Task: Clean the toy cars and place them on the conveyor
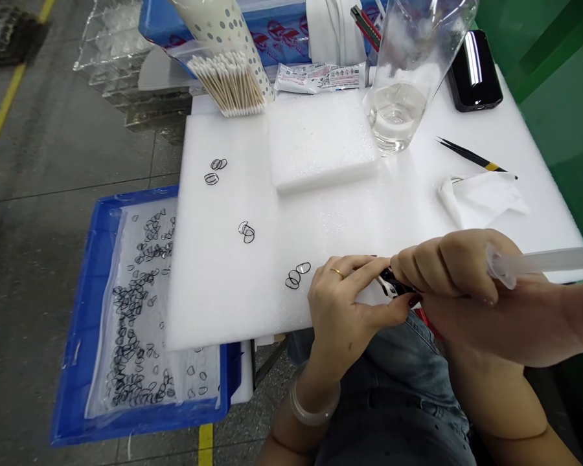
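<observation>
In the head view my left hand (342, 310), with a ring and dark nails, curls its fingers and thumb around a small glossy black and white piece (390, 285). My right hand (451, 268) is closed against the same piece from the right. Fingers cover most of the piece, so its kind does not show. A translucent plastic stem (554, 259) with a flared end lies across the right hand. Another stretch of forearm (568, 317) enters from the right edge; whose it is cannot be told. Left of my hands, thin black oval rings (298, 275) lie in a cluster on the white foam board (223, 285).
More rings (246, 232) lie farther left. A blue tray (78, 310) with many rings stands lower left. Behind are a foam block (323, 139), cotton swabs (230, 84), a tube (320, 77) and a clear cup of liquid (398, 116). Tweezers (471, 155), a white cloth (486, 197) and a phone (475, 71) lie right.
</observation>
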`<move>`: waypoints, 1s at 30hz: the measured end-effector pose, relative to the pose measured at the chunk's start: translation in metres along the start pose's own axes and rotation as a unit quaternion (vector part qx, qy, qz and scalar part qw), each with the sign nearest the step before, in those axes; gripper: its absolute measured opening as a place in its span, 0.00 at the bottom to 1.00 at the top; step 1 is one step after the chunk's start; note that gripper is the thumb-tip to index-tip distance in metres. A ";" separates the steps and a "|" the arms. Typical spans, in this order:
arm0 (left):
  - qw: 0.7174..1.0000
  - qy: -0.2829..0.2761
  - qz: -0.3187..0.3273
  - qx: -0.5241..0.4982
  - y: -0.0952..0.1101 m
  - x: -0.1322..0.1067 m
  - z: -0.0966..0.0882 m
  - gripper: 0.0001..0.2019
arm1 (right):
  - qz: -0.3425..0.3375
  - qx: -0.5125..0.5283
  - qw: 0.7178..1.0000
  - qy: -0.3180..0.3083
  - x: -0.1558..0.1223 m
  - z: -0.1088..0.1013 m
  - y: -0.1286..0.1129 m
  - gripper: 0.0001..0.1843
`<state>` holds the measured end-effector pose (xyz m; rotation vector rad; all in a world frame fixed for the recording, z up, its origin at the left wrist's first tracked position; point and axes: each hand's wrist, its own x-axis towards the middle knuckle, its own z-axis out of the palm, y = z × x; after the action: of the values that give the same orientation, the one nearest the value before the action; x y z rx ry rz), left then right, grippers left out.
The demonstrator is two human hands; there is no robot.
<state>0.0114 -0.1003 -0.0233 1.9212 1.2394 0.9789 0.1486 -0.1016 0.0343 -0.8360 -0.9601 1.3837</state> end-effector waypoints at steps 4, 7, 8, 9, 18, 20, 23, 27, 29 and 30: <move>1.000 0.001 0.001 -0.001 0.000 0.000 0.000 0.14 | -0.027 0.031 0.999 -0.007 -0.002 0.000 0.005 0.30; 1.000 0.001 0.003 0.003 0.000 0.000 0.000 0.13 | -0.026 0.026 0.999 -0.010 -0.003 -0.002 0.006 0.31; 1.000 0.000 0.003 0.005 0.000 0.000 0.000 0.13 | -0.028 0.026 0.999 -0.007 -0.003 -0.002 0.007 0.31; 1.000 0.000 0.004 0.006 0.000 0.000 0.000 0.13 | -0.031 0.026 0.999 -0.006 -0.004 -0.003 0.007 0.31; 1.000 0.003 0.004 0.002 0.001 0.000 0.001 0.13 | -0.047 0.016 0.999 0.020 -0.006 0.001 0.007 0.29; 1.000 0.002 0.001 0.003 0.001 0.000 0.000 0.13 | -0.044 0.004 0.999 0.031 -0.008 0.002 0.006 0.28; 1.000 0.002 0.003 0.003 0.001 0.000 0.000 0.13 | -0.039 -0.013 0.998 0.043 -0.010 0.004 0.004 0.26; 1.000 0.001 0.005 0.002 0.001 0.000 0.000 0.13 | -0.037 -0.010 0.998 0.053 -0.007 0.007 0.005 0.25; 1.000 0.001 0.008 0.003 0.001 0.000 0.000 0.13 | -0.040 -0.006 0.998 0.058 -0.005 0.006 0.006 0.25; 1.000 0.002 0.010 0.004 0.000 0.000 0.000 0.13 | -0.029 -0.014 0.999 0.042 -0.005 0.004 0.005 0.26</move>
<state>0.0119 -0.1008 -0.0234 1.9415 1.2299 0.9888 0.1427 -0.1064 0.0311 -0.8733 -0.9332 1.2779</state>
